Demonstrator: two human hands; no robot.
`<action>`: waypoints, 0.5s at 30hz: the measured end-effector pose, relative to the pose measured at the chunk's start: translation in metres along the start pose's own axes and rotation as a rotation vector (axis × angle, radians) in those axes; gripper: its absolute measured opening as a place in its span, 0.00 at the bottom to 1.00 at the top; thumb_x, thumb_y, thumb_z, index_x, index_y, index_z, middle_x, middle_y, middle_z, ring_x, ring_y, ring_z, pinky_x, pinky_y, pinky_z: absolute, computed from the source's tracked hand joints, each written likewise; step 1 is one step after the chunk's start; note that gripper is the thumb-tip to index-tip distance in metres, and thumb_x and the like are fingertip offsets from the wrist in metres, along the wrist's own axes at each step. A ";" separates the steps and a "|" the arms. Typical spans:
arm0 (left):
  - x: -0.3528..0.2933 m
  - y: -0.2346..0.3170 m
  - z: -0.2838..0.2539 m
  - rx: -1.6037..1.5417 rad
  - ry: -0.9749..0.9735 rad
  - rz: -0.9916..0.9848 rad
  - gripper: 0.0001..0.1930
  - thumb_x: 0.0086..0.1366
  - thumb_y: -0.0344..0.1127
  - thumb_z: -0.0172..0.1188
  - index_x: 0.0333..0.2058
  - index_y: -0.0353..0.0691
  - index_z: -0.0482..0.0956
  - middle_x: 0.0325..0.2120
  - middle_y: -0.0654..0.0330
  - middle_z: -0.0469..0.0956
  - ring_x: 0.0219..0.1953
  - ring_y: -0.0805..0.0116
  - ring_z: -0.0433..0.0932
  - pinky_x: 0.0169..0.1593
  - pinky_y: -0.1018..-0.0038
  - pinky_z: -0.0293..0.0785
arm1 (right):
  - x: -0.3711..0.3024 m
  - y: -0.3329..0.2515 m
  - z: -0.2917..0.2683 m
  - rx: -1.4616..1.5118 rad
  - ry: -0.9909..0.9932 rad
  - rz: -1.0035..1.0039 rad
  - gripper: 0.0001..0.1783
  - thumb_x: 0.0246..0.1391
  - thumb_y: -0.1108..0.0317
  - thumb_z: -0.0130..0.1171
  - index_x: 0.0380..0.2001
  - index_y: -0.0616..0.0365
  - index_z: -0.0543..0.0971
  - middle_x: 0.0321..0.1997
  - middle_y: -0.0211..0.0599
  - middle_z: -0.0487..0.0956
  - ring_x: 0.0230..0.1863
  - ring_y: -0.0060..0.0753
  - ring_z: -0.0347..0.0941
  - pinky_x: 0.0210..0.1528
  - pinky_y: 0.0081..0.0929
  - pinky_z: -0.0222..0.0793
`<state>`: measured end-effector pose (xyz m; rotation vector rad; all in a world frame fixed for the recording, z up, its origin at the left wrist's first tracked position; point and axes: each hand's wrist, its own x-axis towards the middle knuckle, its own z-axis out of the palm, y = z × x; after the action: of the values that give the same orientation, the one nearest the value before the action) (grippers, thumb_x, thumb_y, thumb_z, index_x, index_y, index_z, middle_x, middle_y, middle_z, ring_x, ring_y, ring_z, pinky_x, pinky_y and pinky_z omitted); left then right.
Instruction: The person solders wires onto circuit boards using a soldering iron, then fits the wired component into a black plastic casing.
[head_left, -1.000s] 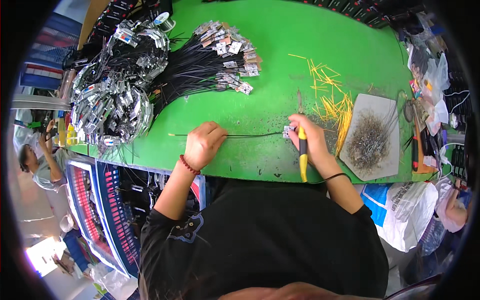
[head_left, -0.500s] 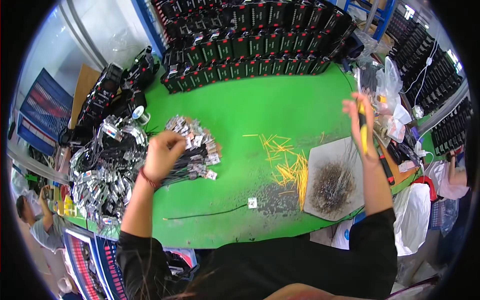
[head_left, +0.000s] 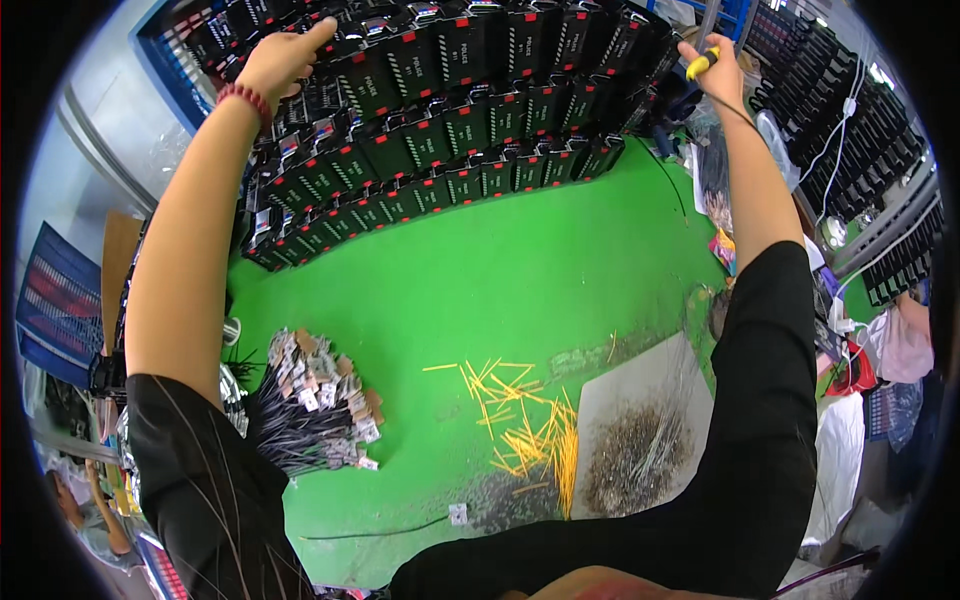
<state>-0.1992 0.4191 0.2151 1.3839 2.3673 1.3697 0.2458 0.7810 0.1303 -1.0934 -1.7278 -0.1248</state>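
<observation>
My left hand [head_left: 285, 62] reaches to the far left over the rows of black box-shaped cases [head_left: 408, 75] with red tabs. Its index finger is stretched out near the top row; whether it touches a case I cannot tell. At the far right, beside the end of those rows, my right hand [head_left: 722, 75] is closed round a tool with a yellow-and-black handle [head_left: 703, 64]. The tool's working end does not show clearly. A bundle of dark wires with small pale connector pieces [head_left: 320, 395] lies on the green table [head_left: 450, 280] below my left arm.
Yellow thin sticks [head_left: 535, 440] lie scattered beside a grey board [head_left: 625, 390] bearing dark residue and thin wires. One black wire with a white tag [head_left: 458, 514] lies near the front edge. A wire spool [head_left: 231, 331] is partly behind my left arm. Another person [head_left: 95, 510] is at far left.
Both hands have moved forward and up to the cases at the back, the left from beside the wire bundle, the right with its tool. The whole view has shifted toward the stacked rows.
</observation>
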 end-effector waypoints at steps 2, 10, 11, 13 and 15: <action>0.051 -0.032 -0.018 -0.135 -0.157 -0.252 0.43 0.53 0.71 0.59 0.53 0.39 0.71 0.39 0.63 0.77 0.37 0.75 0.74 0.43 0.71 0.69 | 0.014 -0.016 0.029 0.161 -0.038 0.079 0.44 0.39 0.35 0.70 0.51 0.54 0.71 0.51 0.45 0.77 0.54 0.43 0.72 0.55 0.35 0.66; 0.079 0.006 0.035 -0.515 -0.209 -0.587 0.41 0.59 0.54 0.65 0.62 0.31 0.63 0.65 0.52 0.60 0.64 0.61 0.64 0.65 0.65 0.57 | 0.009 -0.028 0.047 0.726 -0.292 0.079 0.42 0.44 0.48 0.73 0.56 0.52 0.62 0.52 0.32 0.70 0.52 0.30 0.70 0.51 0.36 0.72; 0.065 0.016 0.062 -0.576 -0.315 -0.473 0.25 0.63 0.48 0.61 0.50 0.33 0.72 0.51 0.54 0.72 0.50 0.62 0.73 0.55 0.65 0.68 | 0.013 -0.012 0.047 0.649 -0.225 0.079 0.41 0.42 0.49 0.75 0.53 0.54 0.65 0.50 0.33 0.73 0.50 0.30 0.72 0.50 0.32 0.72; 0.060 -0.003 0.050 -0.607 -0.439 -0.221 0.18 0.62 0.51 0.64 0.38 0.40 0.81 0.31 0.65 0.83 0.32 0.73 0.81 0.41 0.72 0.80 | 0.011 -0.038 0.058 0.592 -0.151 -0.005 0.38 0.41 0.55 0.75 0.50 0.56 0.65 0.42 0.34 0.72 0.41 0.30 0.70 0.42 0.32 0.70; 0.075 -0.018 0.044 -0.601 -0.418 -0.288 0.13 0.64 0.43 0.62 0.39 0.39 0.81 0.34 0.62 0.84 0.32 0.73 0.83 0.42 0.71 0.83 | 0.013 -0.060 0.058 0.446 0.003 -0.171 0.33 0.39 0.65 0.75 0.44 0.60 0.64 0.27 0.34 0.70 0.25 0.30 0.66 0.27 0.33 0.65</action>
<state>-0.2354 0.4991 0.2017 0.9883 1.6222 1.3774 0.1622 0.7855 0.1381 -0.6188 -1.7357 0.1478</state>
